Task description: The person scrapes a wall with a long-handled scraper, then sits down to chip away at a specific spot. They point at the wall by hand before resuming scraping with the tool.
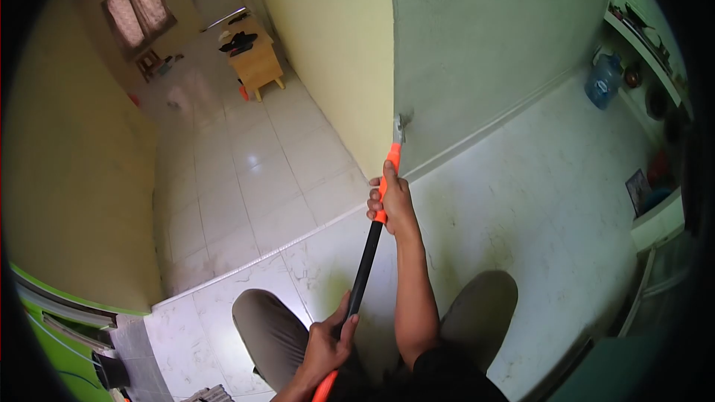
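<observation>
In the head view a long-handled scraper [363, 268], with orange grips, a black shaft and a small metal head, slants up from my lap. Its metal head [400, 128] meets the grey wall [477, 52] close to the corner, beside a dark scuffed spot. My right hand [391, 197] wraps around the upper orange grip, thumb lying along it. Lower down, my left hand [328, 342] is closed round the black shaft, just above the lower orange end. The blade's exact edge is too small to make out.
A yellow wall [335, 37] forms the corner's other face. Left of it a tiled room holds a wooden table [255, 58]. At right, a blue water jug [603, 82] stands by shelves [646, 56]. A black bucket [112, 370] sits lower left. My knees flank the pole.
</observation>
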`<state>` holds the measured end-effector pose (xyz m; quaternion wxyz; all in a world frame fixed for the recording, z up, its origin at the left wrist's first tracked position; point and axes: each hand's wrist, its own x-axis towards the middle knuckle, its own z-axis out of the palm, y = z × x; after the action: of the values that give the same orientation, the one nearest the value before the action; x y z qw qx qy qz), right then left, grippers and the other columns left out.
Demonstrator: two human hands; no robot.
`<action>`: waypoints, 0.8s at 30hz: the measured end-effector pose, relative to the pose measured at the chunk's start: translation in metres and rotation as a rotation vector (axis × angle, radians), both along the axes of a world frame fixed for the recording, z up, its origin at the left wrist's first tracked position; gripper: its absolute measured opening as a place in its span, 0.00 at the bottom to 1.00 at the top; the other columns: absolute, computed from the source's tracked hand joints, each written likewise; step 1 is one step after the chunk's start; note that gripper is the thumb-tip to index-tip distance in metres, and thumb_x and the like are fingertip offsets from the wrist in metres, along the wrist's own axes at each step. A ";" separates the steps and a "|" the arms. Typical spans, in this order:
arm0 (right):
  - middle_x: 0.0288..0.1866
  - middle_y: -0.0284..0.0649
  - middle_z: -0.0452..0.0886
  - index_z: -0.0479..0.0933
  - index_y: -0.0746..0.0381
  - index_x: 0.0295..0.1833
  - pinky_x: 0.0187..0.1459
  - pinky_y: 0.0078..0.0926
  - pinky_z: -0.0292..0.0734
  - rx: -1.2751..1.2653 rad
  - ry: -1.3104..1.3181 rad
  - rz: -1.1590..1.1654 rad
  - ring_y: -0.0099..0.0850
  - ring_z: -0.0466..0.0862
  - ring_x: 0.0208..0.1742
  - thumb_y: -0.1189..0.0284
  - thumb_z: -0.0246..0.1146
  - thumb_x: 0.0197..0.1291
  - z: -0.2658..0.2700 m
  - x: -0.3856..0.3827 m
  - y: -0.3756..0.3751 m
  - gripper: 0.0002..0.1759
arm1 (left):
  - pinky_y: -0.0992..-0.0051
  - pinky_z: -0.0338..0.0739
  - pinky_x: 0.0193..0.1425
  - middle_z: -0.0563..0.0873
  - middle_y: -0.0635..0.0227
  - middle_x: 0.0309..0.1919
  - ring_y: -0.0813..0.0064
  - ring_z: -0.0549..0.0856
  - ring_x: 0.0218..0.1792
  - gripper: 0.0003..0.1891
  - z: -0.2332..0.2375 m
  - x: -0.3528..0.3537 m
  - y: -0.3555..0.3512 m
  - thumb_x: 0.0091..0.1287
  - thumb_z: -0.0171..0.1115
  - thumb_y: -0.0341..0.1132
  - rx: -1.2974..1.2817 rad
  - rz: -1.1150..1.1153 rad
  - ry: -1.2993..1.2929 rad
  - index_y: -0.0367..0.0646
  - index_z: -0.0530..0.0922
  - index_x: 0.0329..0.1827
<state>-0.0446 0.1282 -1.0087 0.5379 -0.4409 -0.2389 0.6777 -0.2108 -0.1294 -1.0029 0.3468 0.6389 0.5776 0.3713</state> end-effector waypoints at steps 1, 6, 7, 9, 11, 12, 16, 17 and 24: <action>0.22 0.29 0.66 0.72 0.63 0.47 0.18 0.25 0.67 0.012 -0.012 0.009 0.21 0.66 0.16 0.37 0.55 0.75 -0.003 0.003 0.010 0.35 | 0.73 0.79 0.36 0.86 0.62 0.25 0.81 0.79 0.26 0.25 -0.008 -0.002 -0.003 0.79 0.63 0.34 0.005 -0.013 0.024 0.35 0.74 0.76; 0.21 0.26 0.65 0.71 0.61 0.46 0.17 0.23 0.64 0.039 0.139 -0.152 0.18 0.64 0.16 0.38 0.58 0.73 -0.017 0.049 0.042 0.33 | 0.72 0.80 0.38 0.87 0.52 0.27 0.81 0.79 0.29 0.24 0.016 0.032 0.042 0.78 0.63 0.33 -0.195 -0.021 -0.044 0.31 0.75 0.74; 0.20 0.27 0.65 0.70 0.61 0.46 0.18 0.24 0.65 0.059 0.114 -0.131 0.19 0.65 0.16 0.37 0.56 0.74 -0.017 0.055 0.045 0.33 | 0.73 0.80 0.38 0.86 0.52 0.27 0.81 0.79 0.29 0.25 0.019 0.038 0.056 0.78 0.63 0.33 -0.185 -0.042 -0.038 0.31 0.74 0.74; 0.20 0.28 0.65 0.70 0.60 0.46 0.19 0.25 0.66 0.041 0.117 -0.075 0.20 0.66 0.17 0.37 0.55 0.75 -0.015 0.049 0.031 0.33 | 0.74 0.77 0.35 0.85 0.58 0.23 0.83 0.76 0.27 0.25 0.019 0.039 0.040 0.78 0.64 0.34 -0.180 -0.025 -0.050 0.34 0.74 0.75; 0.22 0.27 0.64 0.70 0.60 0.48 0.19 0.25 0.65 0.017 0.142 -0.060 0.19 0.65 0.17 0.38 0.56 0.75 -0.011 0.037 0.017 0.32 | 0.75 0.75 0.32 0.84 0.63 0.22 0.85 0.74 0.26 0.26 0.012 0.032 0.025 0.78 0.64 0.35 -0.197 0.004 -0.084 0.36 0.74 0.76; 0.22 0.27 0.64 0.70 0.60 0.48 0.20 0.23 0.64 0.004 0.152 -0.057 0.18 0.64 0.17 0.38 0.56 0.75 -0.008 0.029 0.009 0.32 | 0.76 0.74 0.31 0.83 0.65 0.21 0.86 0.74 0.25 0.26 0.005 0.025 0.018 0.78 0.64 0.36 -0.207 0.022 -0.103 0.37 0.74 0.76; 0.22 0.27 0.64 0.70 0.60 0.48 0.20 0.24 0.65 -0.010 0.159 -0.021 0.19 0.65 0.18 0.38 0.53 0.76 -0.021 0.010 -0.006 0.32 | 0.78 0.71 0.29 0.78 0.74 0.19 0.87 0.71 0.23 0.26 0.002 0.015 0.001 0.79 0.64 0.37 -0.301 0.073 -0.115 0.39 0.74 0.77; 0.22 0.27 0.64 0.70 0.60 0.48 0.20 0.24 0.65 -0.009 0.160 -0.017 0.19 0.65 0.18 0.37 0.53 0.76 -0.021 0.010 -0.006 0.32 | 0.78 0.70 0.29 0.78 0.75 0.19 0.88 0.71 0.23 0.26 0.002 0.016 0.001 0.79 0.64 0.37 -0.305 0.076 -0.115 0.39 0.74 0.77; 0.22 0.28 0.65 0.70 0.61 0.47 0.20 0.25 0.66 -0.020 0.150 -0.015 0.19 0.65 0.17 0.36 0.53 0.76 -0.018 0.008 -0.010 0.34 | 0.80 0.68 0.29 0.75 0.79 0.21 0.88 0.69 0.24 0.27 0.003 0.014 -0.004 0.80 0.63 0.38 -0.315 0.083 -0.073 0.39 0.72 0.78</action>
<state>-0.0370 0.1180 -1.0262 0.5548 -0.3959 -0.1875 0.7073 -0.1963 -0.1333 -0.9994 0.4478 0.5382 0.6418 0.3130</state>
